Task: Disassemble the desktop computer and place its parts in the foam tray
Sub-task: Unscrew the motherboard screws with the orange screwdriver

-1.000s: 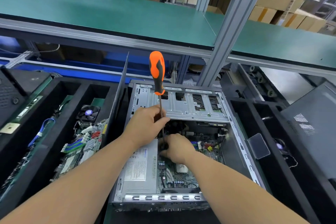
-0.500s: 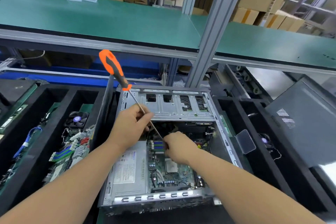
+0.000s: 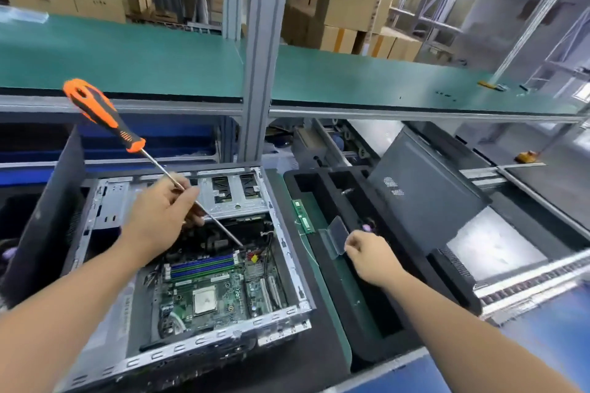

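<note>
The open desktop case (image 3: 198, 346) lies in front of me with its green motherboard (image 3: 217, 293) exposed. My left hand (image 3: 159, 217) grips the metal shaft of an orange-and-black screwdriver (image 3: 99, 112); its tip points down into the case near the blue memory slots. My right hand (image 3: 367, 255) hovers over the black foam tray (image 3: 412, 252) to the right of the case, beside a small clear plastic box (image 3: 336, 234). Its fingertips pinch something tiny, seemingly a screw, hidden by the fingers.
A green memory stick (image 3: 303, 217) lies in the tray's left slot. A grey side panel (image 3: 431, 195) leans on the tray's far right. A dark panel (image 3: 41, 226) stands upright left of the case. An aluminium post (image 3: 255, 73) and green shelf (image 3: 127, 60) rise behind.
My right hand has left the inside of the case and moved right, over the foam tray. The screwdriver has tilted left in my left hand. My view has swung right.
</note>
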